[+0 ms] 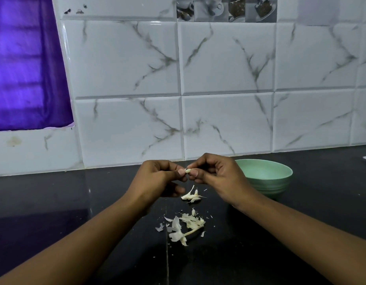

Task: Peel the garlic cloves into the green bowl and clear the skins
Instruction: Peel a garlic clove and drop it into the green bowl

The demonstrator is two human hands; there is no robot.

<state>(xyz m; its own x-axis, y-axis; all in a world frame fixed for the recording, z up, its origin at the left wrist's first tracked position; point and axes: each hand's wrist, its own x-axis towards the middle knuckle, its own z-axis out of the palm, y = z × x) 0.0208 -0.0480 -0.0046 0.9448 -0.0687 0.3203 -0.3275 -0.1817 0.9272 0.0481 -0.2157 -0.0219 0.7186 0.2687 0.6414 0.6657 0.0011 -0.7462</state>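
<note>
1. A glossy white tiled wall (227,58), veined grey like marble, rises behind the work area; a purple curtain (23,68) hangs at its left.
2. The bench (54,192) is a dark, polished slab that mirrors the tiles faintly along its far edge.
3. A person's left hand (157,179) and right hand (219,175) meet above the bench, both forearms bare. Each grip is drawn in tight: thumb and forefinger tips pinch from opposite sides, and the other fingers curl under.
4. The green bowl (268,177), round, smooth and matte with ridged bands low on its outer wall, stands on the bench just right of the right hand, its near-left rim hidden behind that hand.
5. A loose heap of garlic skins (184,227), papery, pale and curled, with one stiff stalk among them, lies on the bench nearer the camera, between the forearms, with small flakes scattered round it.
6. A small cluster of garlic cloves (191,196), slim, off-white and tapering to thin tails, sits on the bench just below the hands.
7. One small pale clove (187,170) is held in the air between the two grips, pinched at both ends.
</note>
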